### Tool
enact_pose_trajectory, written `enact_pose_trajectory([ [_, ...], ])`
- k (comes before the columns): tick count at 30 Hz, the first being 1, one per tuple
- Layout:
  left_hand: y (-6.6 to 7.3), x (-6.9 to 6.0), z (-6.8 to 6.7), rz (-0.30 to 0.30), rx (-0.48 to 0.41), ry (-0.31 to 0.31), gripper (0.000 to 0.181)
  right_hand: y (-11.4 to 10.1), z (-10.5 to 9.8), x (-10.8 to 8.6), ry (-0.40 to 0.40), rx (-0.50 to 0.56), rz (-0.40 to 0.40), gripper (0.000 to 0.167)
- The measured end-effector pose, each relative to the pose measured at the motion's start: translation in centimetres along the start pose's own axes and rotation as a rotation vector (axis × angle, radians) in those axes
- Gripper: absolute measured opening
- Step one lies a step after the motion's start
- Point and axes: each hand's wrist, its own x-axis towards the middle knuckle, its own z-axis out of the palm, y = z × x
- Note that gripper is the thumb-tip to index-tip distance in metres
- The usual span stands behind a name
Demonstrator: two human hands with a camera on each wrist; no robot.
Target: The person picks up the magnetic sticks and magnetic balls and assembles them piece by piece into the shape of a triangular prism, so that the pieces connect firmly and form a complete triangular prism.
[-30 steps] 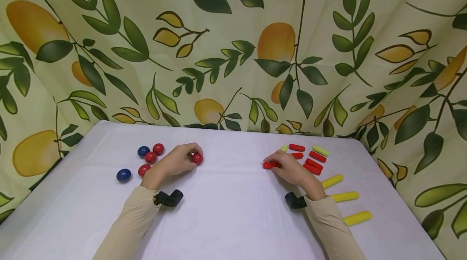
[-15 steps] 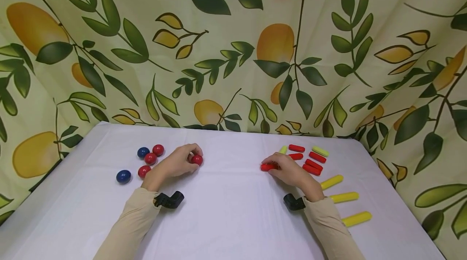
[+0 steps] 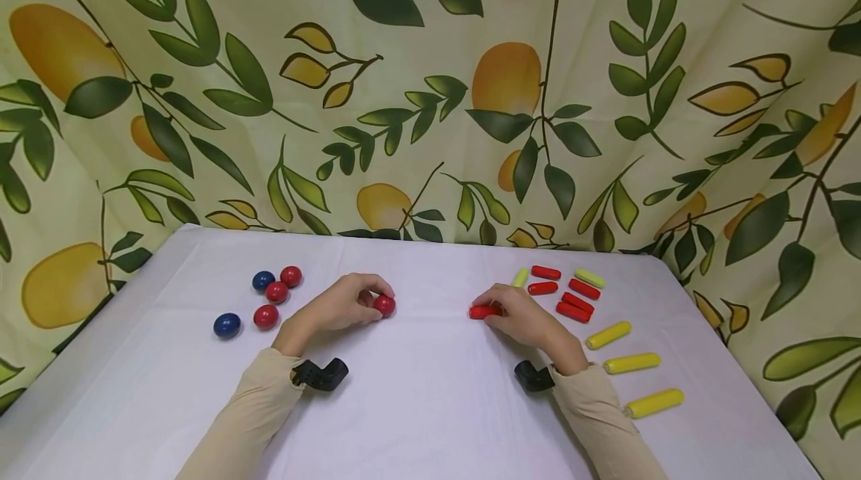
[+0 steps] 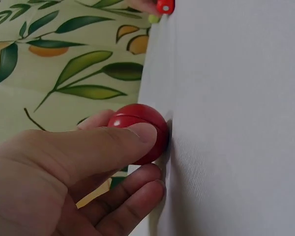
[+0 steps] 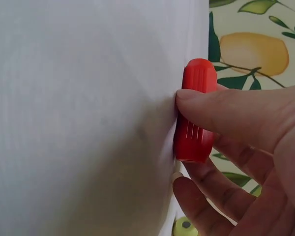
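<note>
The left hand pinches a glossy red ball at the table's left-centre; in the left wrist view the thumb lies across the ball, which is low by the white cloth. Right of centre, the right hand grips a short red stick between thumb and fingers. Seen from the right wrist, that stick has grooves along its side and sits close against the cloth. Bare cloth separates the two hands.
Left of the left hand lie red balls and blue balls. Beyond the right hand are several red sticks and yellow-green ones; longer yellow sticks lie nearer. A patterned curtain hangs behind the table.
The left hand and its red ball have moved right and slightly nearer. The right hand has shifted left with its red stick, uncovering more of the sticks beside it.
</note>
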Motion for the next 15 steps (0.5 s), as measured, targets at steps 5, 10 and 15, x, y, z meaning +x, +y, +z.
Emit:
enact_pose_trajectory([
  [5,0.3,0.2,0.6,0.027,-0.022,-0.033,0.032,-0.5,0.4,0.1,-0.022,0.013,0.001,0.027],
  [10,0.7,0.2,1.0,0.041,-0.04,-0.05,0.031,-1.1,0.6,0.0,-0.037,0.014,-0.021,0.027],
  [15,0.8,0.2,1.5,0.07,-0.063,-0.063,0.029,-1.8,1.0,0.1,-0.049,0.03,-0.035,0.028],
])
